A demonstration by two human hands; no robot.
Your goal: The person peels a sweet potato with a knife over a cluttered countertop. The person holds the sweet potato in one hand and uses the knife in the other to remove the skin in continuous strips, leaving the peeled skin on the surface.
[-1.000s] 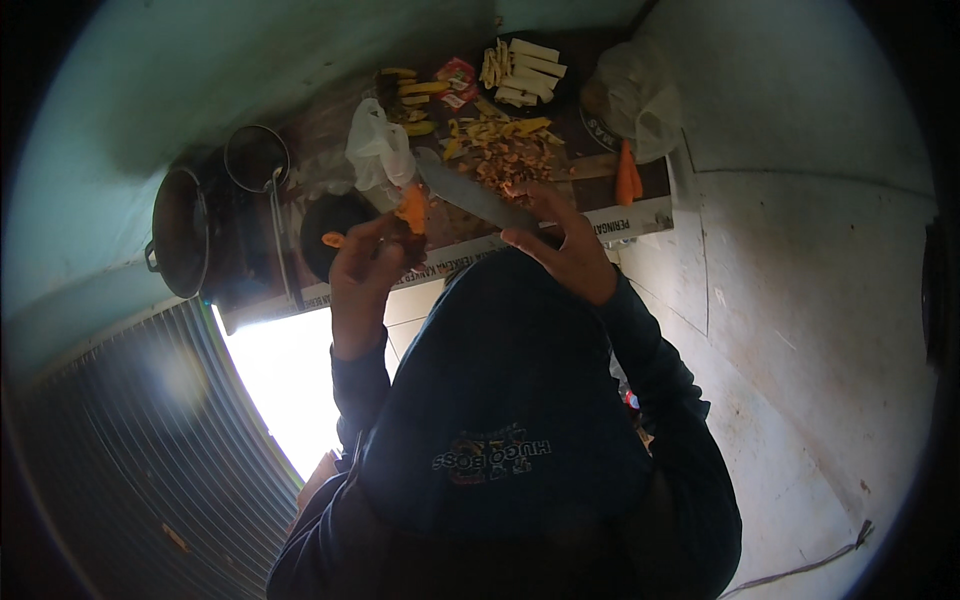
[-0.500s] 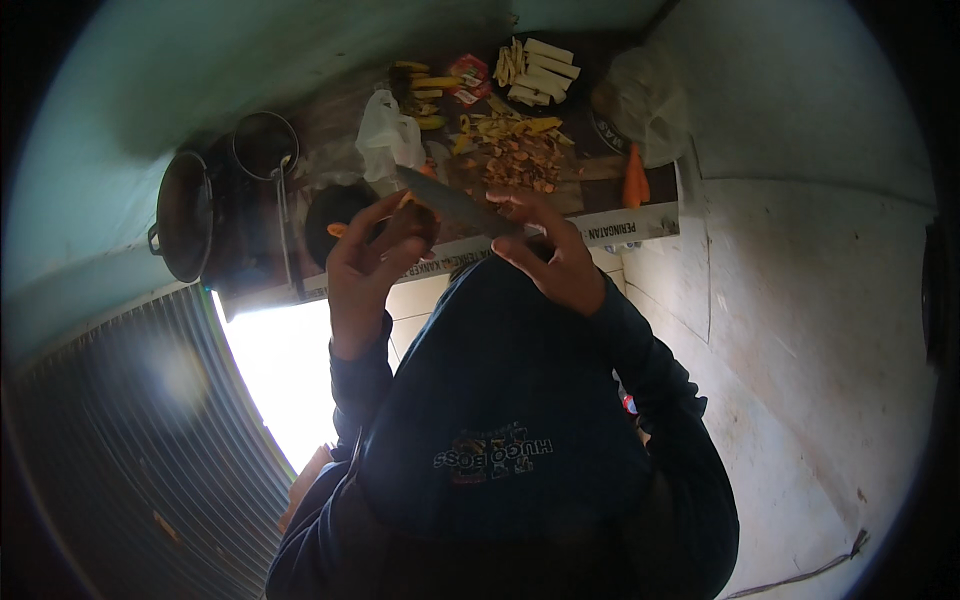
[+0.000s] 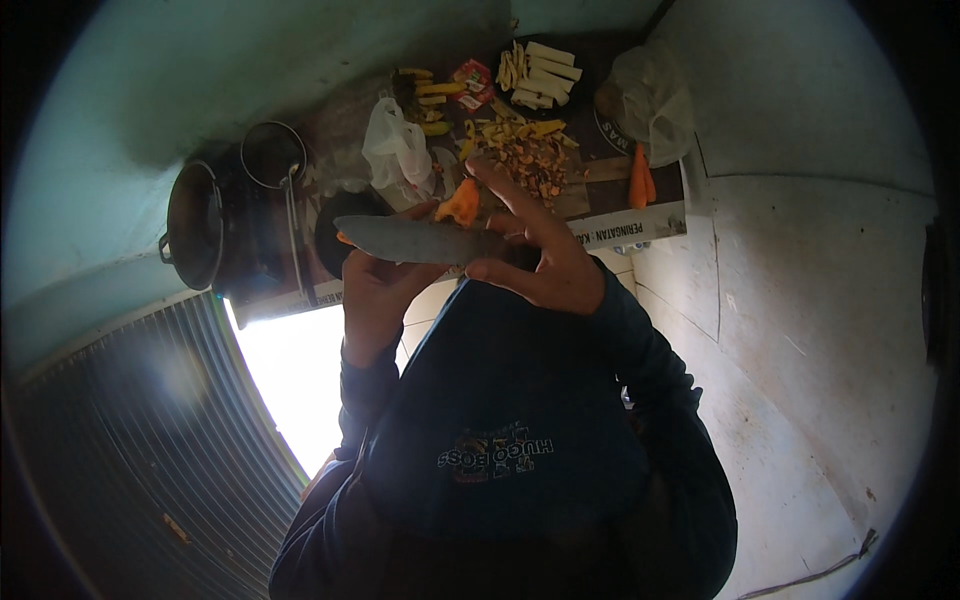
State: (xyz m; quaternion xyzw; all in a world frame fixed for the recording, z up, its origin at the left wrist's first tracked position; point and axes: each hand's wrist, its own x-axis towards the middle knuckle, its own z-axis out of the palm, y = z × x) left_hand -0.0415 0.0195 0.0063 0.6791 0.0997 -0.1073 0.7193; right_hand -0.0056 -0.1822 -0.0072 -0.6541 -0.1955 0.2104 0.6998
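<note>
While the right hand (image 3: 556,264) grips the knife (image 3: 410,241) mid-frame, I can't tell what the left hand (image 3: 382,298) holds.

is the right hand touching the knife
Touching. The head view shows the right hand gripping the back end of the knife, which sticks out to the left.

Dark navy top (image 3: 545,370), near black in shade. Long sleeves (image 3: 655,350), same dark cloth, creased. Small pale lettered print (image 3: 495,455), upside down. Left hand (image 3: 383,300), right hand (image 3: 558,262) bare.
</note>
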